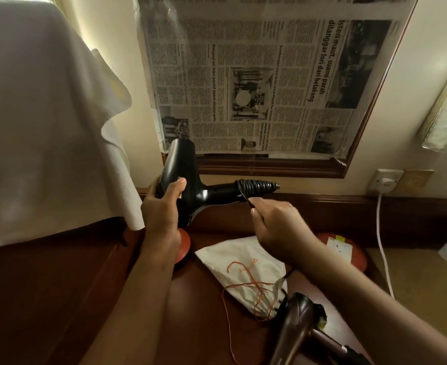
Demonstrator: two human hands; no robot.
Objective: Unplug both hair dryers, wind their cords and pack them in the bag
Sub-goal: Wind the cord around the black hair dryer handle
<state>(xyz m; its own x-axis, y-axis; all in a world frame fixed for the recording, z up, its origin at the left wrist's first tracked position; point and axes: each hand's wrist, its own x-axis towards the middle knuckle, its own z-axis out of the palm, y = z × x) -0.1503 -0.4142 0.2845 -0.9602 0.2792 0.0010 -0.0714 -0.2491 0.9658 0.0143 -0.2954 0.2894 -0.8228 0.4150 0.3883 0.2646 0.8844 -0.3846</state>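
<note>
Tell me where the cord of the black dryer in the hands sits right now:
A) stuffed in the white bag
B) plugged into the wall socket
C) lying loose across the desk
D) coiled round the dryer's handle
D: the cord lies in tight turns round the handle of the black hair dryer. The left hand grips the dryer's body, and the right hand pinches the cord's free end just below the coils.

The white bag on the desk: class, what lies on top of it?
Thin orange strings lie tangled across the white bag, and the right hand's forearm crosses above one corner. Its contents are hidden.
</note>
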